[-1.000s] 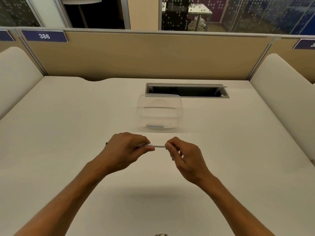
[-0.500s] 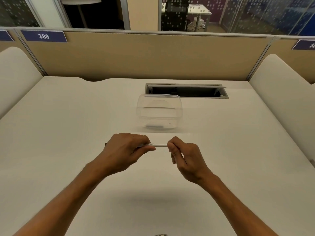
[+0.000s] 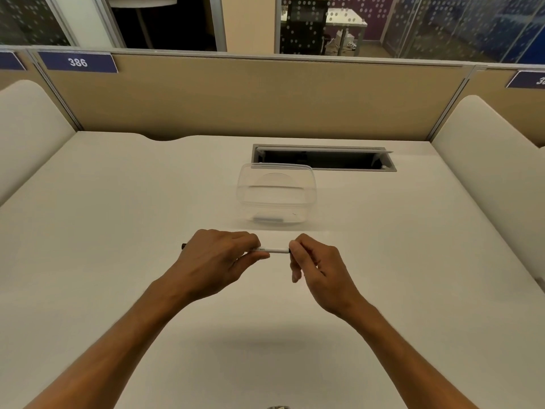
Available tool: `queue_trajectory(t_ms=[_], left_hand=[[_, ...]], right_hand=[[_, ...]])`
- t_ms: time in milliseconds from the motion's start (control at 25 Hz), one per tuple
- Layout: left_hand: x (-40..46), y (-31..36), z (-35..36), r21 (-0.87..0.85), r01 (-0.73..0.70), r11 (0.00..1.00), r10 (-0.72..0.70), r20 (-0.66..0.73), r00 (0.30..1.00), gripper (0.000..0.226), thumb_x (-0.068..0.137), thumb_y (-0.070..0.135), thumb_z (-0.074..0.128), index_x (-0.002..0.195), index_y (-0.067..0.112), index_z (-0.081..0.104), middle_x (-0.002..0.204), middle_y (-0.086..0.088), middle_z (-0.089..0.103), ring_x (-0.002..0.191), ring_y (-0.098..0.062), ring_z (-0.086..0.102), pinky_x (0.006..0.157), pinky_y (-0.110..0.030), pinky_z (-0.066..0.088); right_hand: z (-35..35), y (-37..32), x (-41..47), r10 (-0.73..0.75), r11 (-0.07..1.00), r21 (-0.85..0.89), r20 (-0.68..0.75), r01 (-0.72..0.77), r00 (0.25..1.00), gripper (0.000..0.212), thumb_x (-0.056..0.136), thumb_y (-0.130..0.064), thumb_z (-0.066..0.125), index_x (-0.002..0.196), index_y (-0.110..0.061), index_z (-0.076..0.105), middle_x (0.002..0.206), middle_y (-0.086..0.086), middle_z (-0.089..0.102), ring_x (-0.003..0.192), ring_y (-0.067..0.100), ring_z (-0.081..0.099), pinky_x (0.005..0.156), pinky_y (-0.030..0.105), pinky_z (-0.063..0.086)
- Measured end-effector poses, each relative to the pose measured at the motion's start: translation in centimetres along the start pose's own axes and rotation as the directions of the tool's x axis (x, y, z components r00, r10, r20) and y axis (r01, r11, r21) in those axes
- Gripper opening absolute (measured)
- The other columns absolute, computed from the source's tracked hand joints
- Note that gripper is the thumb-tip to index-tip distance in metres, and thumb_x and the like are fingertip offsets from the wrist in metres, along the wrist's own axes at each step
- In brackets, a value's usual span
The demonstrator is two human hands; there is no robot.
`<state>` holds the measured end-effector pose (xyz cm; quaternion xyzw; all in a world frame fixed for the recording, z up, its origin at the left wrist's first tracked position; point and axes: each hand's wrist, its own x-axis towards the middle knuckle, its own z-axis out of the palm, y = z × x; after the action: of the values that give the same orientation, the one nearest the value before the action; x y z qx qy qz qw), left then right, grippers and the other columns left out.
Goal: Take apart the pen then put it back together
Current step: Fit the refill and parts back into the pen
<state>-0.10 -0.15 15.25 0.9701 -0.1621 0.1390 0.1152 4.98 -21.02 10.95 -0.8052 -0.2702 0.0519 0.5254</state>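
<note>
Barely anything has shifted since earlier: my left hand (image 3: 215,258) clamps the pen (image 3: 272,250) while my right hand's (image 3: 317,270) fingers (image 3: 295,248) pinch its end, so I twist gently, keeping it level.

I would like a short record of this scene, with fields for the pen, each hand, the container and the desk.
pen: white, horizontal, held above the desk, dark tip showing past the left hand
left hand: closed around the pen's left part
right hand: fingertips pinching the pen's right end
container: clear plastic, open, behind the hands; something small inside, unclear
desk: white, with an open cable slot at the back
pen state: not visibly separated
</note>
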Motion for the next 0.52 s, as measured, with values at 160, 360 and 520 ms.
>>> queue_trajectory(t_ms=[160, 360, 520], left_hand=[[-0.1, -0.2, 0.3, -0.067, 0.054, 0.996, -0.052, 0.035, 0.998, 0.036, 0.091, 0.054, 0.042, 0.078, 0.026, 0.062, 0.058, 0.010, 0.060, 0.046, -0.011, 0.042, 0.042, -0.026, 0.032], [-0.2, -0.8, 0.3, -0.247, 0.151, 0.957, -0.124, 0.123, 0.985, 0.039, 0.087, 0.061, 0.043, 0.082, 0.028, 0.064, 0.050, 0.006, 0.050, 0.051, -0.014, 0.045, 0.048, -0.030, 0.036], [-0.3, -0.8, 0.4, -0.328, 0.186, 0.926, -0.145, 0.146, 0.979, 0.036, 0.086, 0.061, 0.047, 0.080, 0.030, 0.064, 0.050, 0.004, 0.050, 0.052, -0.014, 0.045, 0.049, -0.028, 0.034]], right_hand=[[-0.8, 0.2, 0.1, -0.252, 0.919, -0.327, -0.061, 0.219, 0.966, 0.019, 0.097, -0.038, 0.042, 0.087, -0.026, 0.054, 0.071, -0.014, 0.058, 0.061, 0.012, 0.057, 0.055, 0.033, 0.048], [-1.3, 0.5, 0.3, -0.436, 0.805, -0.451, -0.009, 0.385, 0.900, 0.025, 0.099, -0.031, 0.045, 0.090, -0.016, 0.062, 0.079, -0.006, 0.062, 0.066, 0.009, 0.052, 0.053, 0.027, 0.043], [-1.1, 0.4, 0.3, -0.473, 0.779, -0.458, 0.019, 0.428, 0.881, 0.026, 0.100, -0.026, 0.044, 0.089, -0.011, 0.061, 0.078, -0.001, 0.060, 0.067, 0.018, 0.052, 0.053, 0.031, 0.043]])
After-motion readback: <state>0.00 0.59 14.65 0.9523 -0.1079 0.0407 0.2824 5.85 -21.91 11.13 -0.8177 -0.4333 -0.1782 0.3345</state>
